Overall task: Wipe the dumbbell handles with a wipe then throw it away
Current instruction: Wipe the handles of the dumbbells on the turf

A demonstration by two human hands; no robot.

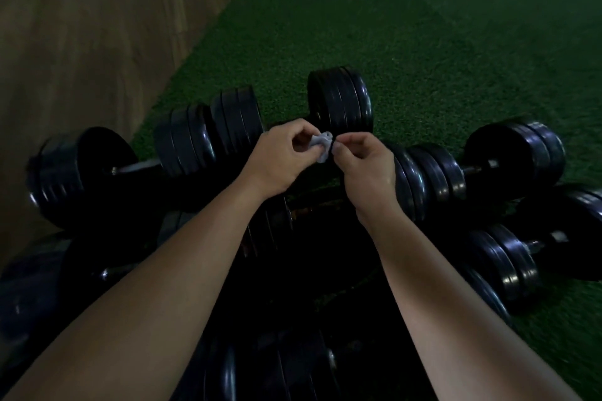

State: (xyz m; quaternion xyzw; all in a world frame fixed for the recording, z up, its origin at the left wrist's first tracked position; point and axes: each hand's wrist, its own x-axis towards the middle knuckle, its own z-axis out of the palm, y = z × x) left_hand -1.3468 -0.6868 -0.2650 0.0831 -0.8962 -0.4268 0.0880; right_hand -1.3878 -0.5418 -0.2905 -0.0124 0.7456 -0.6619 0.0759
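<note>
From the head camera, the left hand [277, 159] and right hand [365, 169] are both pinching a small crumpled wipe [321, 145], holding it above the dumbbells [338, 101] lying on green turf [423, 42]. They seem to be readying it; next it needs pressing onto a handle [136, 168].
</note>
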